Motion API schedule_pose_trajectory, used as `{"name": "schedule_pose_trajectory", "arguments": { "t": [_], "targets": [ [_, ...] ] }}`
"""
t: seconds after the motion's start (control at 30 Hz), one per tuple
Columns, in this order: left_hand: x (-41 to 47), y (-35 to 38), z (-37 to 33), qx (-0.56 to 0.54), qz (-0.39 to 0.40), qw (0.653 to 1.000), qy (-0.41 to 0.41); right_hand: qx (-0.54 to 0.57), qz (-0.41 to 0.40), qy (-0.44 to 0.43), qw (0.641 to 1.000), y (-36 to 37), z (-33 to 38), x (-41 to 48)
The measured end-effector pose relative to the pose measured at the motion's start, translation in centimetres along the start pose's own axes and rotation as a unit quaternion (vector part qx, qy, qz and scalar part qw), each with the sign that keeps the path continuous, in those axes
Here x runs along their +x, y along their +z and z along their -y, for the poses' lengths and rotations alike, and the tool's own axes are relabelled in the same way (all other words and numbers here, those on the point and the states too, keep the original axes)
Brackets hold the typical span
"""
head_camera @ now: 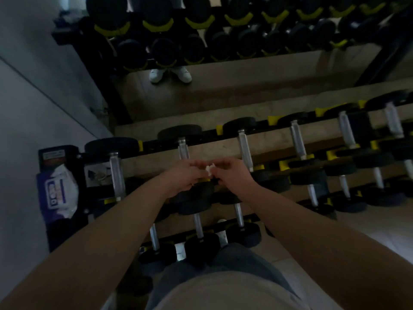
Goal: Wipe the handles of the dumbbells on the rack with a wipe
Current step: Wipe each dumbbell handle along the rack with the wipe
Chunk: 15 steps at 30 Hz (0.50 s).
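A small white wipe [209, 170] sits bunched between my two hands, above the second dumbbell of the top row. My left hand [187, 173] pinches it from the left and my right hand [230, 173] pinches it from the right. Under them the chrome handle [183, 149] of that dumbbell shows only at its far end. Black dumbbells with chrome handles lie in tiers on the black rack [263, 127] with yellow cradles. The leftmost top handle [117, 175] is fully visible.
A purple and white pack of wipes [58, 193] lies on the rack's left end. A mirror [245, 70] behind the rack reflects dumbbells and white shoes. A grey wall runs along the left. More dumbbells stretch to the right.
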<state>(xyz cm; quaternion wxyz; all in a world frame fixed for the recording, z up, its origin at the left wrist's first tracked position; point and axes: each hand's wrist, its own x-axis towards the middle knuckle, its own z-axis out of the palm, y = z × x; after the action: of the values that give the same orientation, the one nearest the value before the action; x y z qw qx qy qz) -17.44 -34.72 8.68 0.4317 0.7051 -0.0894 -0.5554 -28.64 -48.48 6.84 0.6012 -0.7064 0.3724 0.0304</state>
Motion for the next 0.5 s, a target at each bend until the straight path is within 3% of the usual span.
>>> {"name": "schedule_pose_trajectory", "arguments": {
  "t": [0.13, 0.5],
  "targets": [
    [0.6, 2.5, -0.9, 0.012, -0.022, 0.999, 0.024, 0.082, -0.056, 0.027, 0.995, -1.9, -0.4, -1.0],
    [4.4, 10.8, -4.9, -0.065, -0.013, 0.998, -0.023, 0.065, -0.005, 0.007, 0.998, -11.1, -3.4, 1.2]
  ]
}}
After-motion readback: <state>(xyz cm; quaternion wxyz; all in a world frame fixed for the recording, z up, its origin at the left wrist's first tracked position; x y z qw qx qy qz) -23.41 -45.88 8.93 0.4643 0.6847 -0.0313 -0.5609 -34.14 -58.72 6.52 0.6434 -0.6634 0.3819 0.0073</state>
